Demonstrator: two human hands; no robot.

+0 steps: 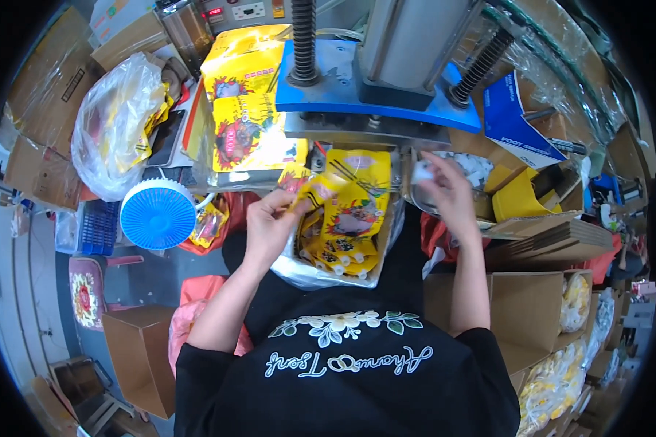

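My left hand [268, 224] pinches the edge of a small yellow pouch [321, 189], tilted above a white-lined bin. Inside that bin [376, 274], against my lap, lie several yellow pouches [342, 255] with white spouts. A larger printed yellow pouch [357, 207] lies over them, beneath the press. To the right, my right hand [448, 193] is raised beside a shallow tray [424, 200] of white pieces [470, 169]. Its fingers close around a small white piece [421, 172], slightly blurred, whose exact kind I cannot make out.
A press with a blue plate [379, 109] and springs stands ahead. Flat yellow pouches [255, 135] lie to its left, near a clear bag [116, 127] and a blue round fan [158, 215]. Cardboard boxes [521, 313] crowd the right; another carton [140, 357] stands lower left.
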